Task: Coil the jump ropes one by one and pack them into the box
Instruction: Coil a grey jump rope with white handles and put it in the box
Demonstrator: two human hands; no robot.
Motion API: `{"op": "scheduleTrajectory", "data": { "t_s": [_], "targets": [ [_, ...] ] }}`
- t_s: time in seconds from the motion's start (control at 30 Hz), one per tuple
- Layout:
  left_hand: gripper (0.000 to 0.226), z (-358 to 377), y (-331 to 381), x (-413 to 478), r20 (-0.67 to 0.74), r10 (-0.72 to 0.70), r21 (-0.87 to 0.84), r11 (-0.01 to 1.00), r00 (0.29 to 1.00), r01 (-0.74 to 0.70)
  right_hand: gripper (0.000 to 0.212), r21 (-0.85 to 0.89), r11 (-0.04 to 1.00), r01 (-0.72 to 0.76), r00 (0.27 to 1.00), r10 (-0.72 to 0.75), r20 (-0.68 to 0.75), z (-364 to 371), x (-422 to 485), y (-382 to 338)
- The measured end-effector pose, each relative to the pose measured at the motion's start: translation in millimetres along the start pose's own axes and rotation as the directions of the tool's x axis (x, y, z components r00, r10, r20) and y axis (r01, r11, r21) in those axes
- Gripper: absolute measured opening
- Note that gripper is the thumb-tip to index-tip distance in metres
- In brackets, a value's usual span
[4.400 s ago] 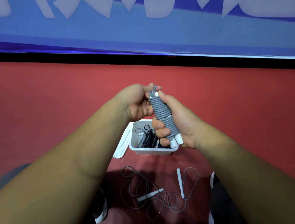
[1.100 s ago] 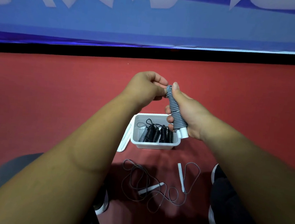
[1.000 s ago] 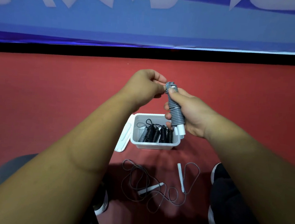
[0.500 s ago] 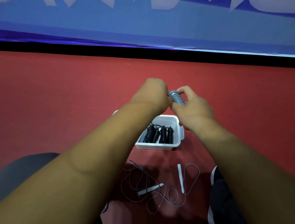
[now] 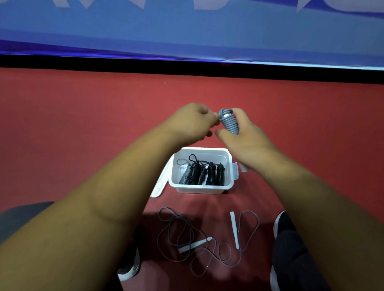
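The right hand [image 5: 244,138] is closed around a grey coil [image 5: 229,124] of jump rope, fingers wrapped round its lower part and the top end sticking up above them. The left hand [image 5: 192,122] is curled tight, its fingertips pinching the coil's top end, so both hands meet on it. They hold it in the air above the far edge of the white box [image 5: 200,188], which stands open on the red floor [image 5: 73,117]. Inside the box several wound ropes [image 5: 203,173] lie side by side, mostly black. The lid [image 5: 159,185] leans at the box's left side. A loose rope [image 5: 201,246] with white handles sprawls on the floor nearer the person, between two shoes.
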State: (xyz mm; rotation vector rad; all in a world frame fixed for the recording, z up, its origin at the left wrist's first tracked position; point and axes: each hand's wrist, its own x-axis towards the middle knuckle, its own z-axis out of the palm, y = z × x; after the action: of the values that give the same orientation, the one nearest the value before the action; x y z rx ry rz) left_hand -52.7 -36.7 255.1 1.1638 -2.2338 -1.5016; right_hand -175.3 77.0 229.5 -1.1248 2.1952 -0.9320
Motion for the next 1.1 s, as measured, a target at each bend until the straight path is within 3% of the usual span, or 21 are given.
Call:
{"op": "scheduleTrajectory", "data": {
  "t_s": [0.1, 0.33, 0.6, 0.87, 1.1],
  "targets": [
    [0.032, -4, 3, -1, 0.033, -0.016, -0.148, 0.989, 0.999, 0.021, 0.048, 0.143, 0.988, 0.058, 0.997, -0.063, 0.034, -2, -3, -6],
    [0.026, -5, 2, -1, 0.114, -0.085, -0.242, 0.964, 0.990, 0.110, 0.035, 0.205, 0.972, 0.116, 0.992, -0.123, 0.022, -6, -6, -8],
    [0.011, -5, 4, 1, 0.136, -0.108, -0.339, 0.929, 0.985, 0.149, 0.030, 0.120, 0.985, 0.126, 0.992, -0.125, -0.014, -4, -3, -8],
    [0.019, -2, 4, -1, 0.144, -0.067, -0.303, 0.947, 0.987, 0.108, 0.025, -0.101, 0.980, 0.172, 0.972, -0.186, -0.144, 6, -1, -6],
    [0.019, -2, 0, -1, 0.043, -0.016, -0.299, 0.954, 0.999, 0.028, 0.028, -0.045, 0.983, 0.177, 0.973, -0.182, -0.145, 9, -2, -6]
  ]
}}
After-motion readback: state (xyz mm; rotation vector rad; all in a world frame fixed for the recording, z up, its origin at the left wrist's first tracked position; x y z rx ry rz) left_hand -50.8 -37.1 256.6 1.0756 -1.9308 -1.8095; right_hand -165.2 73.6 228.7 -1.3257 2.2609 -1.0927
